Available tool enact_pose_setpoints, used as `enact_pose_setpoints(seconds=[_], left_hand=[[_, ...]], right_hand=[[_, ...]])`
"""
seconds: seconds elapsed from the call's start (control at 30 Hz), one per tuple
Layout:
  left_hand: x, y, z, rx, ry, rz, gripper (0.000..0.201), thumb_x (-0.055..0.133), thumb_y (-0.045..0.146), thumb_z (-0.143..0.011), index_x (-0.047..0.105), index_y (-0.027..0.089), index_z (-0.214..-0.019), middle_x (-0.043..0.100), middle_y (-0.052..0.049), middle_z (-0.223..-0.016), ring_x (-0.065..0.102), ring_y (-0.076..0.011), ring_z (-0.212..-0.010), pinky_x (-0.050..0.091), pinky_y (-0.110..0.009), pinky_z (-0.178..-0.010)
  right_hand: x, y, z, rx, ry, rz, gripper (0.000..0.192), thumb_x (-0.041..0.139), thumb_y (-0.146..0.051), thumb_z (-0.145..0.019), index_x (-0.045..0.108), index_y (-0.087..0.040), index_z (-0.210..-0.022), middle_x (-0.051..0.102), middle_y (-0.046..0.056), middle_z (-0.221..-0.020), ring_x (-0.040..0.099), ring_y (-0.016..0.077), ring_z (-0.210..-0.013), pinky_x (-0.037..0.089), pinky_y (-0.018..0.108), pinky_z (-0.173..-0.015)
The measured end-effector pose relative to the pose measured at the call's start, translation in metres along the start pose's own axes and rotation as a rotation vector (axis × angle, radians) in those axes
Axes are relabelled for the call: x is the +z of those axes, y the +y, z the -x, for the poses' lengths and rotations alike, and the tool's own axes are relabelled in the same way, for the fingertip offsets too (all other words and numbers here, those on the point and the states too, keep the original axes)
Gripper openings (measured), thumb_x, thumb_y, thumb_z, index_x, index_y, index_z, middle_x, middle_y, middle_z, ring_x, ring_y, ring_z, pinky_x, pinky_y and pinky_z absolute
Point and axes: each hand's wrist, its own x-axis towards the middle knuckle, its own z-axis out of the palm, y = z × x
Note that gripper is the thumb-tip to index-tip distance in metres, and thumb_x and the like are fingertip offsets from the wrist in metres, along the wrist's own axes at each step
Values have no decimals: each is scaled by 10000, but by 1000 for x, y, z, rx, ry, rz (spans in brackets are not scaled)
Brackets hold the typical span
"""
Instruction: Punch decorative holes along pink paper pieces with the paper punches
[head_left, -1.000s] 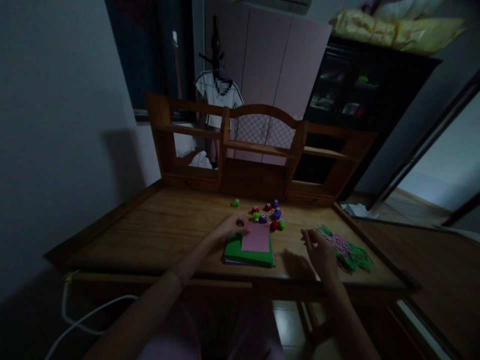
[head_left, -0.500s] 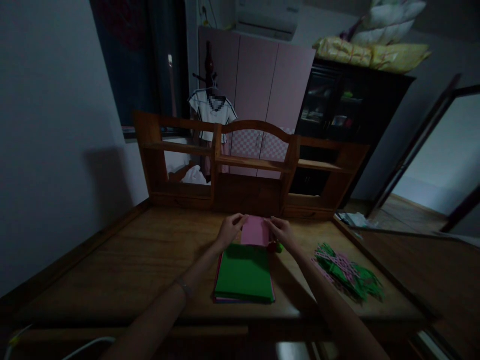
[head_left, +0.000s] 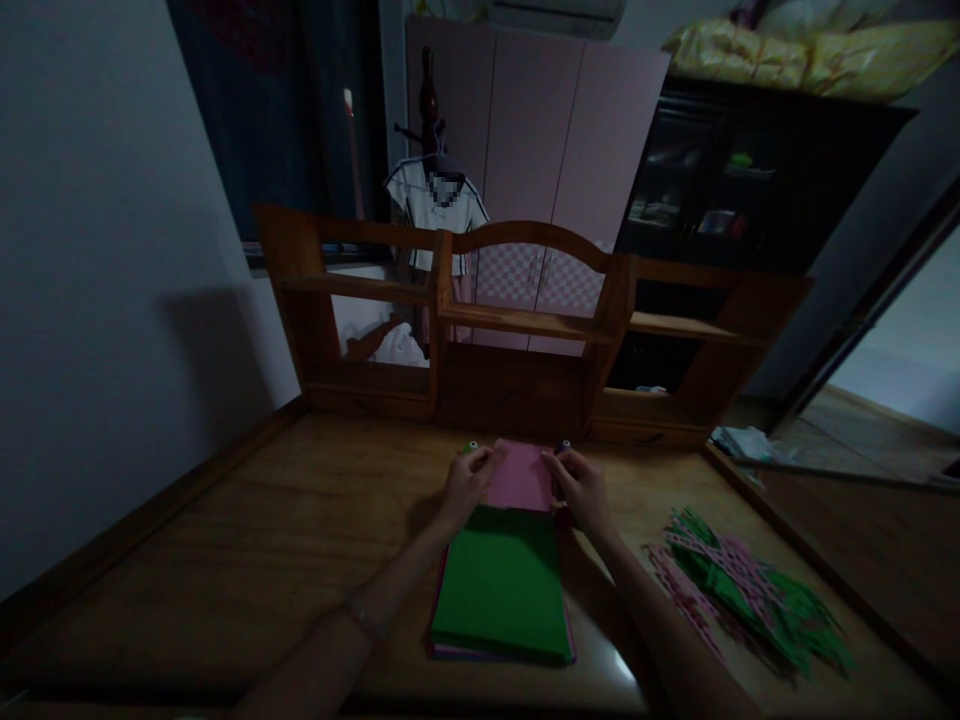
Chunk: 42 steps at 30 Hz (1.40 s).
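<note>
Pink paper sheet, one in number, held up at the far end of a stack of coloured sheets whose top sheet is green; pink and purple edges show beneath it. The stack lies flat on a wooden desk, roughly at its middle and near the front edge.

Left hand: fingers curled, pinching the left edge of the pink sheet. Right hand: fingers likewise curled, pinching the right edge. Both hands are closed on the sheet, one at each side, with the forearms running back toward the viewer on either flank of the stack.

Two small punch-like objects show just behind the sheet: a green one beside the left fingertips and a dark one above the right fingertips; any others are hidden by the paper and hands.

One loose heap of green and pink paper strips lies on the desk well to the right of the stack.

Desk back: a wooden shelf unit with an arched centre. Room beyond, dimly lit: a pink wardrobe, a coat stand with a white garment, a dark glass-fronted cabinet with yellow bedding on top, and a pale wall at left.
</note>
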Motion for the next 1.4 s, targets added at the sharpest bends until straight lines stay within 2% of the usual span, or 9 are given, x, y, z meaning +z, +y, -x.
enact_pose_setpoints(seconds=[0.17,0.47,0.6,0.8,0.93,1.03,1.17,1.3,1.4], left_hand=[[2,-3,3,47,-32,-104,441,547,546,-779,495,145,-603,436,28,-595,405,-94,-567,278,-208,-503],[3,2,7,173,-15,-378,420,468,458,-864,464,153,-576,408,38,-541,395,-86,-545,252,-232,-535],[0,0,3,155,110,-405,414,443,468,-874,483,155,-606,450,28,-573,423,-98,-574,266,-228,-555],[-13,-16,-10,29,335,-231,424,406,530,-863,509,166,-673,452,22,-584,416,-114,-563,265,-211,-501],[-15,-23,-14,-26,361,-72,376,465,513,-836,531,158,-731,500,6,-619,448,-113,-568,312,-192,-492],[-13,-24,-13,-56,269,65,321,541,460,-801,541,153,-892,554,-3,-675,484,-99,-548,364,-178,-483],[-12,-25,-11,-103,172,182,449,643,424,-719,510,157,-1055,597,-9,-732,527,-95,-541,410,-178,-465],[-12,-28,-12,-110,130,174,465,691,445,-661,581,126,-982,633,-52,-818,566,-110,-599,441,-199,-502],[-11,-27,-11,-158,106,122,451,695,492,-638,619,102,-849,623,-42,-723,544,-107,-532,409,-201,-461]], right_hand=[[-1,6,0,-22,-24,65,393,540,-542,-811,538,-183,-650,468,-39,-502,432,95,-440,313,195,-414],[-5,3,1,-69,-27,116,385,500,-509,-847,479,-193,-629,427,-45,-525,420,97,-466,323,194,-432],[-9,-6,0,-59,-6,110,375,473,-515,-858,514,-193,-671,455,-38,-534,436,103,-462,334,203,-444],[-23,-20,-1,-165,98,274,377,430,-492,-887,546,-201,-678,529,-7,-603,509,135,-581,379,223,-563],[-20,-20,2,-186,-16,358,348,441,-501,-879,610,-213,-782,609,16,-672,561,161,-622,405,241,-605],[-15,-15,3,-222,-122,387,311,473,-486,-868,636,-221,-880,649,41,-770,589,182,-687,435,268,-659],[-12,-2,1,-306,-312,526,271,530,-428,-845,642,-216,-971,638,72,-884,580,208,-813,442,308,-726],[-15,10,-1,-386,-444,674,240,605,-362,-793,657,-221,-980,610,78,-1002,534,233,-948,400,371,-848],[-18,14,0,-392,-476,741,207,625,-345,-782,666,-231,-949,596,75,-1064,505,246,-1003,363,401,-882]])
